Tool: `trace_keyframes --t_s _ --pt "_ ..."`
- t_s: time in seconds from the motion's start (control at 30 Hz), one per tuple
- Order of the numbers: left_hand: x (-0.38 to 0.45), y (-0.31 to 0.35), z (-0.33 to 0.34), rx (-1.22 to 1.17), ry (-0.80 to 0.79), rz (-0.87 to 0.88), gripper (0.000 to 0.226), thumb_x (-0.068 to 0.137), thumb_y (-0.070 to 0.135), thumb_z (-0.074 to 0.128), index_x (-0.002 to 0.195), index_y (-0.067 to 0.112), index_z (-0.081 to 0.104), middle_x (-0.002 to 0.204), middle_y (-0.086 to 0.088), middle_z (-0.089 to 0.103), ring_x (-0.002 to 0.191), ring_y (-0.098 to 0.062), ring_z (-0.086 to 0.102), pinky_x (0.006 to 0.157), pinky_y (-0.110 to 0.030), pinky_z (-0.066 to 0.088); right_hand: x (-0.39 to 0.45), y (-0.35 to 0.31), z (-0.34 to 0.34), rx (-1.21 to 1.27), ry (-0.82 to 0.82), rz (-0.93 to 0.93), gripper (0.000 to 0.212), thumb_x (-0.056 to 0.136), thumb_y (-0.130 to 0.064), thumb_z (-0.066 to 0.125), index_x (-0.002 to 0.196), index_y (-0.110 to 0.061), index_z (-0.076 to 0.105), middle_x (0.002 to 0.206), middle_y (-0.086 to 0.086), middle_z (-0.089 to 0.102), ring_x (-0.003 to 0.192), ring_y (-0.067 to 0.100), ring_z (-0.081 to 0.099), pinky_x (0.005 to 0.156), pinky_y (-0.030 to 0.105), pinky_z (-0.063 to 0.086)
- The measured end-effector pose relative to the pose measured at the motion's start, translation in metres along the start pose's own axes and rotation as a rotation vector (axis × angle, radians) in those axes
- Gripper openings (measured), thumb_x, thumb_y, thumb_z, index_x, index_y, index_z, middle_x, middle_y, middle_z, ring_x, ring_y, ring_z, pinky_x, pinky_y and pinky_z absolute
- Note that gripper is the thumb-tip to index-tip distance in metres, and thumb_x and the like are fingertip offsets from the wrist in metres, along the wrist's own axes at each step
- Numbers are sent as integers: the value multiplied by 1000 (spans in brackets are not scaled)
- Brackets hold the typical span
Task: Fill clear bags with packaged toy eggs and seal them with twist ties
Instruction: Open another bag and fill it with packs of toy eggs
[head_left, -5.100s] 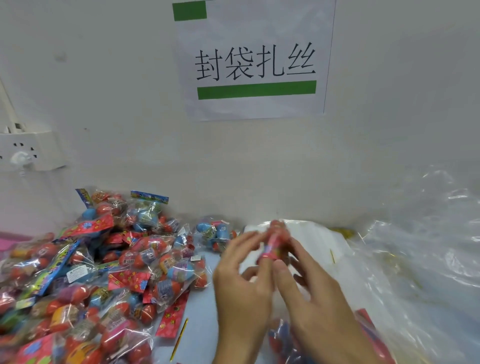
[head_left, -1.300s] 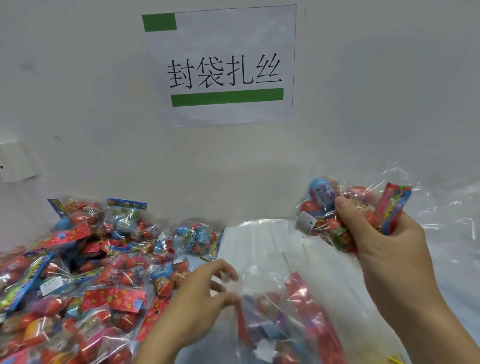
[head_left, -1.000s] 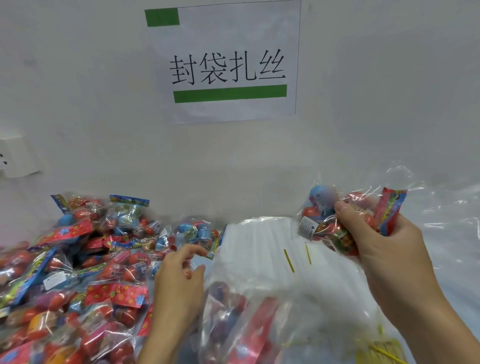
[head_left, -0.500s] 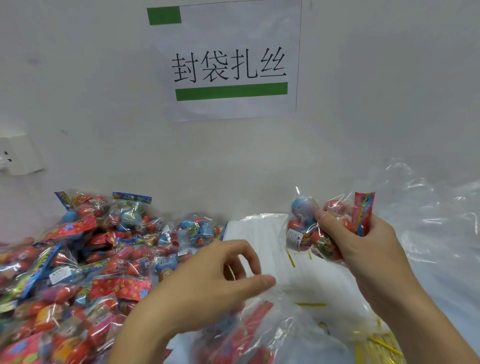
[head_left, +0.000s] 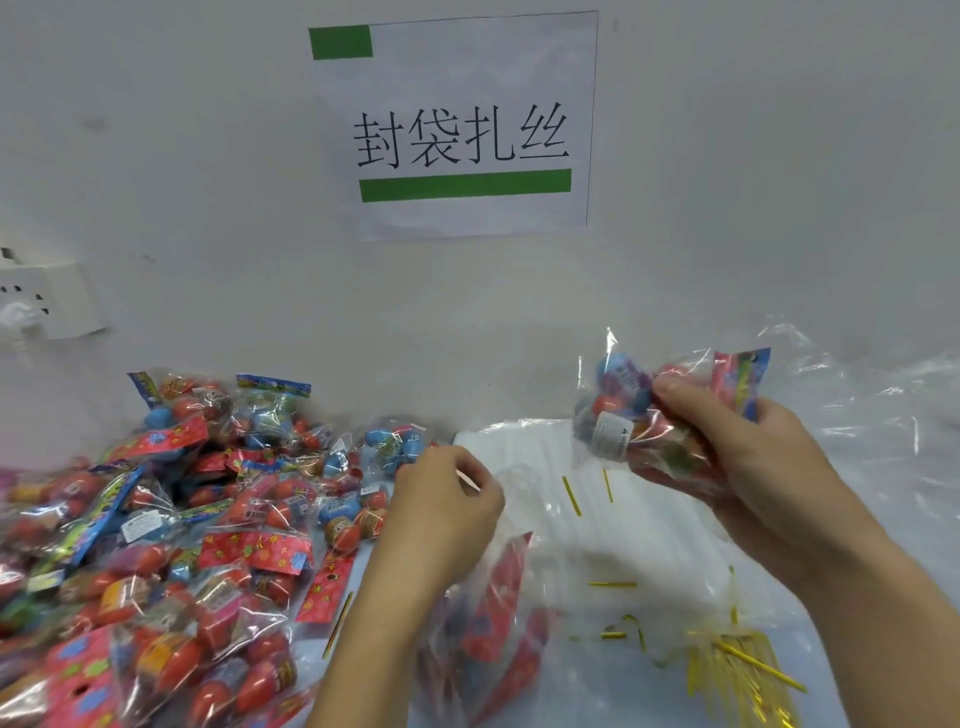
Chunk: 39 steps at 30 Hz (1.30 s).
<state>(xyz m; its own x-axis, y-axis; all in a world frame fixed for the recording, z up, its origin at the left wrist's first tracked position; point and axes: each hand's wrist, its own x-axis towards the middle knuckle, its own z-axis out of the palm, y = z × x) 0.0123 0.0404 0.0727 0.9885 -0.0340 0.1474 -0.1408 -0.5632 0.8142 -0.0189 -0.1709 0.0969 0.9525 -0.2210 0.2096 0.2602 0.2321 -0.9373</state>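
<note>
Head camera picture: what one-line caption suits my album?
Right hand holds a packaged toy-egg pack while left hand pinches the clear plastic bag.

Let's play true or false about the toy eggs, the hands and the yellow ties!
1. The right hand holds an egg pack. True.
2. The egg pile lies on the right. False: it lies on the left.
3. The left hand grips the clear bag. True.
4. The ties are blue. False: they are yellow.
5. The sign has red bars. False: green.
</note>
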Motion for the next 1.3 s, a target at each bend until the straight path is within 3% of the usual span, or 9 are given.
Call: trace_keyframes --t_s 0.13,0.23,0.33,0.43,0.57,0.77,0.9,1.13,1.3 --pt "6 -5 3 -265 81 -101 9 92 14 63 87 8 68 70 -3 75 69 -24 74 68 -41 63 -6 -15 -5 87 -305 51 46 66 -21 84 108 -4 75 110 22 73 90 30 73 68 38 62" --pt "7 -7 4 -382 -9 -115 13 94 20 65 96 8 71 75 1 76 70 -15 74 74 -41 63 -11 -12 1 -50 -446 47 32 69 -27 80 92 -5 75 86 15 72 77 24 71 65 29 57" --pt "7 -7 3 -435 -124 -125 15 94 24 65 101 15 75 89 1 77 86 -16 74 90 -49 58 -10 1 8 -372 -277 -24 17 79 -28 84 87 -17 74 78 4 75 71 23 73 59 26 54" --pt "5 -5 2 -501 -195 -158 15 93 20 63 99 24 76 95 0 77 94 -18 73 76 -35 54 -6 9 12 -482 -44 -107 25 76 -27 84 98 -25 71 84 -5 77 75 13 75 54 19 55" --pt "6 -5 5 -543 -156 -179 9 94 15 56 99 23 58 81 3 77 76 -17 69 63 -31 40 -9 13 16 -555 -87 -195 31 70 -28 88 93 -26 67 82 -14 75 72 5 74 54 18 56" --pt "11 -10 8 -505 -11 -124 26 96 31 57 80 10 56 71 -6 59 67 -21 57 74 -50 55 -14 7 21 -645 -285 -184 30 75 -13 88 93 -19 65 72 -8 73 59 10 71 49 18 53" --pt "8 -4 9 -386 167 7 27 96 25 56 78 5 55 53 6 49 50 -13 41 46 -14 39 -17 6 24 -678 -411 -61 20 77 -23 83 87 -28 66 73 3 70 59 8 65 50 18 50" --pt "-5 14 7 -143 107 135 21 88 22 61 68 21 55 100 6 57 101 -8 52 75 -16 37 -13 24 36 -834 -307 40 22 84 -35 72 85 -14 66 71 2 74 64 20 66 61 35 55" --pt "-4 16 7 -153 45 115 16 94 22 58 81 12 58 82 -9 61 68 -11 54 55 -18 47 -11 29 42 -736 -192 -87 18 82 -31 76 77 -18 65 57 -9 63 48 7 55 48 16 43"
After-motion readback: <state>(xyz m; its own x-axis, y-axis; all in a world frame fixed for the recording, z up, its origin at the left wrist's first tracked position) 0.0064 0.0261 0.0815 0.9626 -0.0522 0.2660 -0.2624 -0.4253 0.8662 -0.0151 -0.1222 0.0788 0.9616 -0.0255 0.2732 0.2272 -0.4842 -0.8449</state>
